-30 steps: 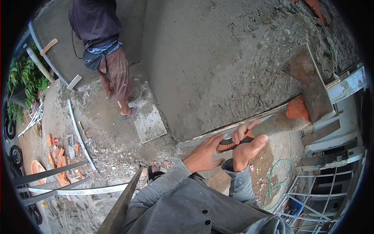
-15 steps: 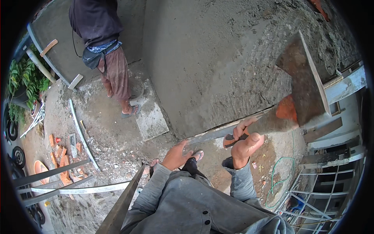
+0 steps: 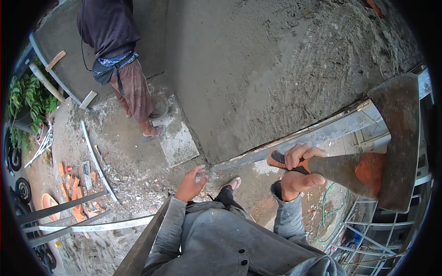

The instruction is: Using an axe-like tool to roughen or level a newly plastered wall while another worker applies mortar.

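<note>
My right hand point(image 3: 301, 172) is wrapped round the black-and-orange grip of a hatchet point(image 3: 400, 138). Its broad, stained metal head is raised at the right, flared blade pointing away from me and blunt end toward me. Below it, a long grey form board point(image 3: 322, 135) runs along the edge of the wet concrete slab point(image 3: 230, 83). My left hand point(image 3: 189, 184) is empty, fingers apart, just left of the board's near end and not touching it.
A co-worker point(image 3: 110, 41) stands at the upper left beside a pale square slab point(image 3: 178, 145). Broken bricks point(image 3: 76, 195), a curved metal strip point(image 3: 99, 161) and rubble lie to the left. A green hose point(image 3: 327, 214) and a white metal frame point(image 3: 377, 239) are at the lower right.
The hatchet has swung right and toward me, its head now further right and lower in view. My left hand has drawn back left, off the board's end.
</note>
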A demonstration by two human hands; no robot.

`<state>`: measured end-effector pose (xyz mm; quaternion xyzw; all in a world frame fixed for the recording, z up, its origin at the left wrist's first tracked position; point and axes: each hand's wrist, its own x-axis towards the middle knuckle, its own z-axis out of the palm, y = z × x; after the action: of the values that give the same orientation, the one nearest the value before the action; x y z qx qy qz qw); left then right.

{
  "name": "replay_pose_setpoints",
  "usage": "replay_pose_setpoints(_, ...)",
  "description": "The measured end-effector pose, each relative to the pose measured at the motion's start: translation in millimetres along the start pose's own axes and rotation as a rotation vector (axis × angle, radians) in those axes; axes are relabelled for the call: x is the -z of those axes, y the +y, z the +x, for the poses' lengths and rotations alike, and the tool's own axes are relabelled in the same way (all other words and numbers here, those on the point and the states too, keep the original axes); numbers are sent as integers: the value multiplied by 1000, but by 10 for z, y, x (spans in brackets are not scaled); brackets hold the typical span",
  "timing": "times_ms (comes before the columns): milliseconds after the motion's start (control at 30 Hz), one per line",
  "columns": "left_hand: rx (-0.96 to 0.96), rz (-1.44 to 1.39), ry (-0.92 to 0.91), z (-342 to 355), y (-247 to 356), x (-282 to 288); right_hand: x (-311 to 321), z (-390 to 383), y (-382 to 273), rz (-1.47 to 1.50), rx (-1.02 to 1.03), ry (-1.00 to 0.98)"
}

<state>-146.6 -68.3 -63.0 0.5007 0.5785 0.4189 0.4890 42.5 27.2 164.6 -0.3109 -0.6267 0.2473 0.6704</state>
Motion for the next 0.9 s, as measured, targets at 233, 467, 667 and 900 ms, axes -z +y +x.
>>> replay_pose_setpoints(233, 9, -86, -5, 60, 4, 17, 25, -123, 599, -297, -273, -59)
replay_pose_setpoints(467, 48, -47, 10, -22, -93, 76, -9, -176, 32, 65, -157, -3)
replay_pose_setpoints(667, 67, -78, 6, -29, -150, 71, 138, -272, 791, -362, -273, -49)
replay_pose_setpoints(900, 113, -45, 4, -60, -133, 199, 60, -210, 33, 66, -288, -6)
